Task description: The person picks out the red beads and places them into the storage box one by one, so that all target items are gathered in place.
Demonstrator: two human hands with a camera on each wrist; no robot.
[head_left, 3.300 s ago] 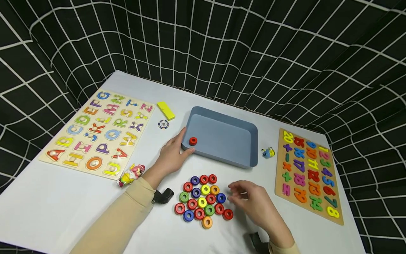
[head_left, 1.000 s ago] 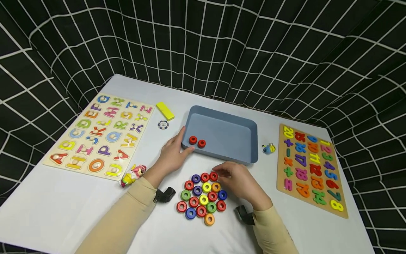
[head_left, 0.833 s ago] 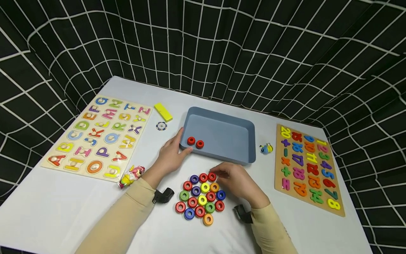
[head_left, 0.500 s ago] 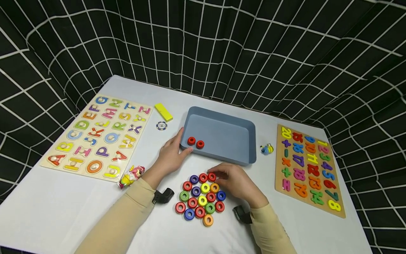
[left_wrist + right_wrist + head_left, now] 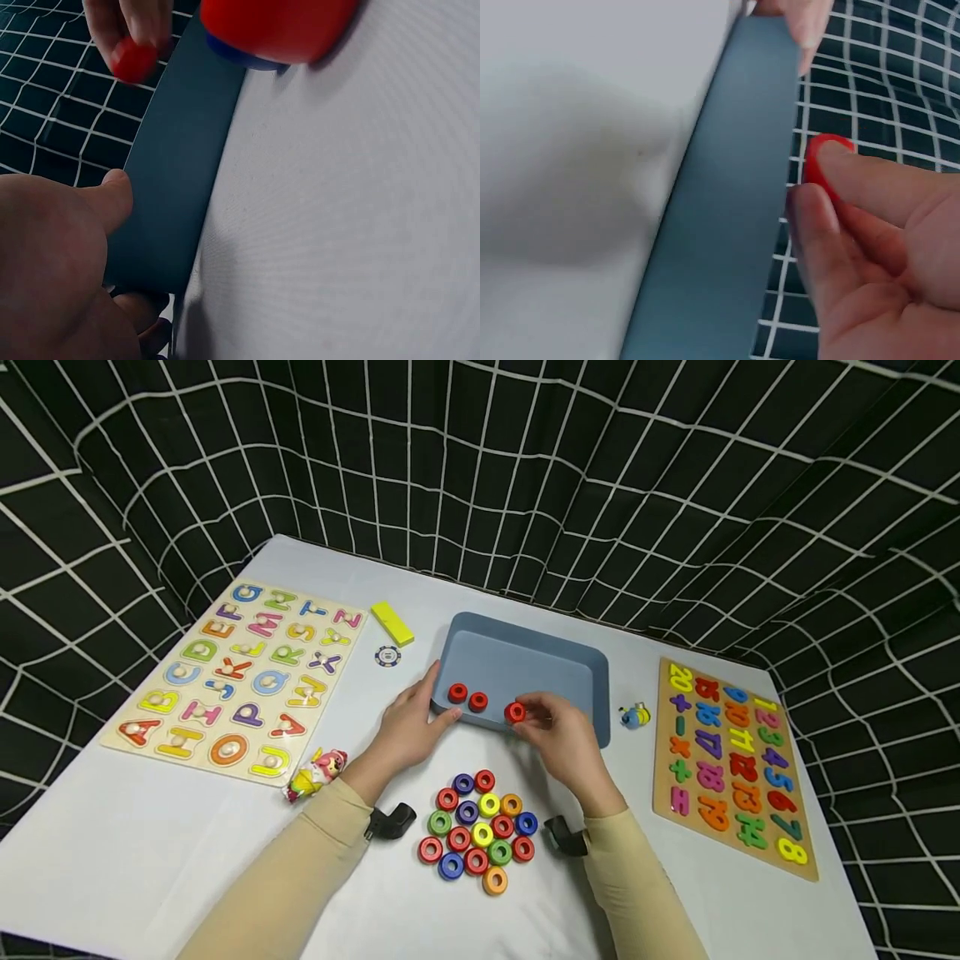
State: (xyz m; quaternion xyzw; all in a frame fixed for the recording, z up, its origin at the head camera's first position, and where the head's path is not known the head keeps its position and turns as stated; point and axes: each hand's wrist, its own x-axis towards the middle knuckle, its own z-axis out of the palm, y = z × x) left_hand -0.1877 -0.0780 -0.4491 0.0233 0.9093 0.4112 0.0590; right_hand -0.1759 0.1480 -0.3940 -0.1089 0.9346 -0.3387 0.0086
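right fingers [image 5: 877,180] are pinched on ring [image 5: 515,712], left ones [image 5: 420,692] clasped on tray [image 5: 517,668]; white table [image 5: 150,843], gridded cloth [image 5: 487,468] behind; "20" [image 5: 680,677] legible.

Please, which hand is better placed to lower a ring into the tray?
Probably the right hand: it pinches a red ring at the tray, whose left end the left hand holds.
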